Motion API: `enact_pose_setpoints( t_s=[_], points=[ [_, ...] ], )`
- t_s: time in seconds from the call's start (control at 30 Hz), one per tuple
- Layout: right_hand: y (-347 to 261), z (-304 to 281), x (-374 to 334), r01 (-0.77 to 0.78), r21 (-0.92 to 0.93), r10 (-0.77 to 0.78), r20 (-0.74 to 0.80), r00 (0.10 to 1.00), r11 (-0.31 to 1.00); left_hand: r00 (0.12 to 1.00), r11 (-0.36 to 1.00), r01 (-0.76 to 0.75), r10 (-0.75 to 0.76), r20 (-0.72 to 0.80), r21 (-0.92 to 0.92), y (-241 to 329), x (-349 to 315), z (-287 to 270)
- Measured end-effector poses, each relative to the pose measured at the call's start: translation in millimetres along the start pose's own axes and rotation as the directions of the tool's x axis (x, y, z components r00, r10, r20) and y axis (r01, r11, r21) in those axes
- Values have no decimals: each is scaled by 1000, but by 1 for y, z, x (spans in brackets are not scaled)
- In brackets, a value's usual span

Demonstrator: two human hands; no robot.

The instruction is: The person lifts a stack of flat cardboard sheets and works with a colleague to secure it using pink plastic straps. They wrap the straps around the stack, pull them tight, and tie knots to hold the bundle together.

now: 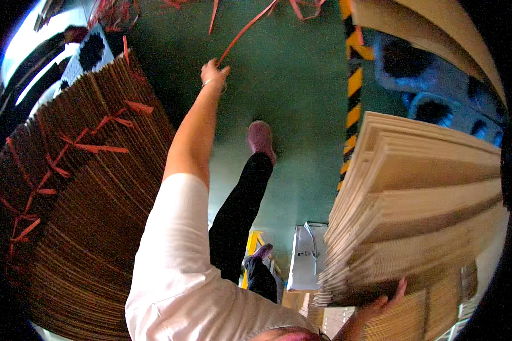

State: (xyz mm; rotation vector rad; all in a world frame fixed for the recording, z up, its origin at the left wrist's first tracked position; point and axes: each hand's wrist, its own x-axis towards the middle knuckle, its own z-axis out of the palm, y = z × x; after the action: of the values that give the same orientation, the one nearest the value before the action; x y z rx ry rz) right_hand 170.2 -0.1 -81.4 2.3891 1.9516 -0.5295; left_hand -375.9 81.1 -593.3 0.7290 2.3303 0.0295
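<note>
My left hand (214, 74) reaches far forward over the green floor, its fingers closed around one end of a long red strap (246, 31). From there the strap runs up and to the right, toward other loose strap pieces. Low on the right, my right hand (381, 306) has its fingers stretched out. It lies by the lower edge of a stack of flat brown cardboard sheets (421, 199); whether it touches the sheets I cannot tell.
A tall stack of flattened cardboard (96, 227) with red straps (57, 153) stands left. Red strap scraps (116, 14) lie at the far left. Blue plastic pallets (426, 74) lie beyond a yellow-black floor stripe (354, 96). A white box (307, 256) sits near my feet.
</note>
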Motion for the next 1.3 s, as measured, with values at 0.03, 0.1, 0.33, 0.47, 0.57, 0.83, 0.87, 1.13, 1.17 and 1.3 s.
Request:
enact_pose_setpoints(
  t_s=[0.03,0.1,0.33,0.47,0.57,0.83,0.87,1.13,1.17,1.3],
  points=[
    [-9,5,4,-59,93,60,-5,998,994,999,997,36,-35,-28,64,-7,16,7],
    [-38,16,14,-123,134,129,-41,991,983,953,938,294,-272,-132,184,6,16,12],
    [-68,-3,16,-280,-179,316,219,923,943,985,886,17,64,-158,464,-13,-34,66],
    [-71,-9,7,-339,104,316,189,930,935,984,945,67,-10,176,-321,-1,-154,77],
    [-39,-12,7,-44,9,44,65,997,999,945,962,-25,110,307,-270,2,-264,65],
    [-29,-25,-12,135,133,-123,-94,988,982,792,982,73,50,608,-175,-34,-467,-71],
    [-29,-27,-13,144,109,-132,-108,985,984,817,979,18,103,567,-205,-46,-477,-77],
    [0,-25,-28,299,389,-194,-288,938,871,879,963,-260,266,395,-70,-198,-548,-116],
    [-1,-31,-36,344,396,-235,-298,925,852,852,918,-388,389,351,-79,-222,-557,-111],
    [-14,-37,-93,284,686,-313,-85,946,670,800,925,-312,379,465,-216,-123,-631,-169]
  ],
)
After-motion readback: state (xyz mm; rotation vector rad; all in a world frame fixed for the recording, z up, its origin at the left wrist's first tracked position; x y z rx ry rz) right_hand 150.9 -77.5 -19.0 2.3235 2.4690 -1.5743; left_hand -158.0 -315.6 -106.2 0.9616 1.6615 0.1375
